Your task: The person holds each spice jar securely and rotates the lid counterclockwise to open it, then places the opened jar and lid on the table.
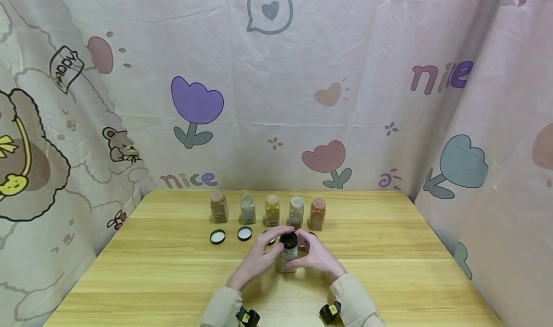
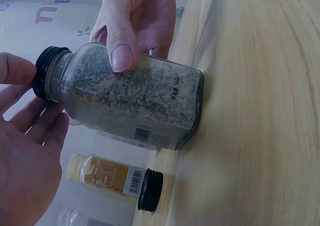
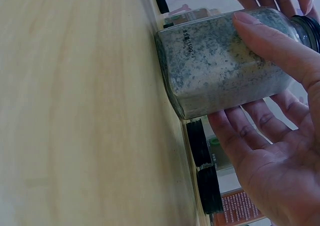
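Observation:
Upright on the table, a square glass spice jar (image 1: 287,262) stands between both hands. It contains a pale mix with dark green-grey flakes, and its body carries small printed text and a barcode. My left hand (image 1: 259,254) has its thumb and fingers around the black screw cap (image 2: 48,75), which sits on the jar's neck. My right hand (image 1: 318,256) grips the jar body, with the thumb (image 3: 272,41) pressed along one face and the fingers behind the glass.
Behind stands a row of capless spice jars: brown (image 1: 219,209), pale grey (image 1: 248,210), yellow (image 1: 272,211), greyish (image 1: 296,211) and orange-red (image 1: 318,214). Black caps (image 1: 218,236) lie in front of them, some partly hidden by the hands. A printed curtain (image 1: 276,77) hangs behind the table.

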A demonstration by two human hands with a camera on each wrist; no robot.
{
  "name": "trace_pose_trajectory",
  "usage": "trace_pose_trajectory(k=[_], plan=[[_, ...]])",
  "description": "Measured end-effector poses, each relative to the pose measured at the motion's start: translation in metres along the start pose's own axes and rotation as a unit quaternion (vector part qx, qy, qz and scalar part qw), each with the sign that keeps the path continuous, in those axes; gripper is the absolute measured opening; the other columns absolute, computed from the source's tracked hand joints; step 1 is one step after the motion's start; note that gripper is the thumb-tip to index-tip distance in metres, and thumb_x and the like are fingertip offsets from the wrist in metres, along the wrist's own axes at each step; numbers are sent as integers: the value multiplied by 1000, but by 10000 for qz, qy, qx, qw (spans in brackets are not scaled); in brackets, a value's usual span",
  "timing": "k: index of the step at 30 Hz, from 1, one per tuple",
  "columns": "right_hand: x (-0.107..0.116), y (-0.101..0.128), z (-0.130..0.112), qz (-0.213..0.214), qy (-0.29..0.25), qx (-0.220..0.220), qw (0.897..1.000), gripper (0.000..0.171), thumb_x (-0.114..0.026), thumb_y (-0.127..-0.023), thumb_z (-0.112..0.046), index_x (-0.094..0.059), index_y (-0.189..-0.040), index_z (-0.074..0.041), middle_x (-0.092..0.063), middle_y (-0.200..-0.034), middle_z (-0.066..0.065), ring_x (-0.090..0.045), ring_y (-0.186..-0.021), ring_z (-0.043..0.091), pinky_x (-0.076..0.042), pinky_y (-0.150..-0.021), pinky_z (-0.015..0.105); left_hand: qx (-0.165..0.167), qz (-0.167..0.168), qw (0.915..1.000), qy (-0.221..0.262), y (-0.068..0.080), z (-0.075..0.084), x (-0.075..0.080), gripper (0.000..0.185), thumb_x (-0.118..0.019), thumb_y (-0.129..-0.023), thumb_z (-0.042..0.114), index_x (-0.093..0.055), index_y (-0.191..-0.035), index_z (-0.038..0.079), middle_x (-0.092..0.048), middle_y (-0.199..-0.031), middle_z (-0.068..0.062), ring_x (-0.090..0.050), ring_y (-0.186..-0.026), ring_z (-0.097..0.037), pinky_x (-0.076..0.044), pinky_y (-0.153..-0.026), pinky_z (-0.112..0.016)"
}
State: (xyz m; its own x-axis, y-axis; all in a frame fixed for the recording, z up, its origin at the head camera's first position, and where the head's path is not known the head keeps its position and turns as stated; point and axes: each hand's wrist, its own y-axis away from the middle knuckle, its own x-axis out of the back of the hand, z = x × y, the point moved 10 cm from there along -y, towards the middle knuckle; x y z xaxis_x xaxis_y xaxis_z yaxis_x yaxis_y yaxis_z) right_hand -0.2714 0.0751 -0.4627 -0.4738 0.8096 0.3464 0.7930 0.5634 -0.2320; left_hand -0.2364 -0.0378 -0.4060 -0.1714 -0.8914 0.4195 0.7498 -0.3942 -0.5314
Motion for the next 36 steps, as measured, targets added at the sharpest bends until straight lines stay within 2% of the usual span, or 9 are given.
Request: trace_pose_trajectory(k=[6, 11, 15, 20, 28, 36], plan=[[0, 1, -1, 6, -11, 2, 10000, 52, -87, -74, -9, -57, -117, -5, -66, -115, 13, -65, -105, 6, -52, -99, 21, 31, 91, 9999, -92, 0, 0, 2, 43, -66, -90, -1, -64, -132, 10, -65, -134, -8, -61, -125, -28, -48, -110, -35], [0, 1, 0, -1, -20, -55, 10000, 51, -87, -75, -10, -57, -115, -5, -66, -114, 13, -65, -103, 6, -52, -98, 21, 71, 115, 9998, -125, 1, -2, 2, 43, -70, -89, 2, -65, -131, 13, -63, -133, -7, -60, -123, -28, -48, -110, -36], [-1, 1, 0, -25, -41, -68, 10000, 52, -87, -75, -10, -56, -117, -4, -65, -117, 15, -65, -105, 6, -52, -99, 21, 54, 74, 9998, -162, 1, -2, 1, 45, -71, -89, 4, -64, -132, 15, -62, -137, -8, -58, -128, -30, -47, -112, -45], [-1, 2, 0, -19, -54, -77, 10000, 54, -87, -75, -10, -56, -119, -4, -67, -118, 16, -66, -106, 5, -52, -100, 20, 18, -53, 9999, -120, 1, -1, -1, 47, -68, -88, 0, -62, -134, 11, -59, -144, -8, -53, -136, -34, -44, -114, -53], [1, 1, 1, 28, 33, -16, 10000, 52, -87, -75, -10, -57, -118, -6, -65, -113, 11, -65, -103, 5, -53, -98, 21, -5, 27, 9999, -152, 1, -1, 0, 42, -69, -91, 4, -65, -132, 10, -65, -137, -9, -59, -130, -32, -49, -112, -44], [0, 1, 3, -36, -13, -35, 10000, 49, -87, -75, -9, -57, -115, -5, -66, -117, 15, -66, -106, 5, -52, -99, 20, -120, 197, 9996, -188, 0, -1, 2, 38, -74, -92, 14, -66, -129, 8, -64, -131, -9, -61, -122, -30, -49, -110, -42]])
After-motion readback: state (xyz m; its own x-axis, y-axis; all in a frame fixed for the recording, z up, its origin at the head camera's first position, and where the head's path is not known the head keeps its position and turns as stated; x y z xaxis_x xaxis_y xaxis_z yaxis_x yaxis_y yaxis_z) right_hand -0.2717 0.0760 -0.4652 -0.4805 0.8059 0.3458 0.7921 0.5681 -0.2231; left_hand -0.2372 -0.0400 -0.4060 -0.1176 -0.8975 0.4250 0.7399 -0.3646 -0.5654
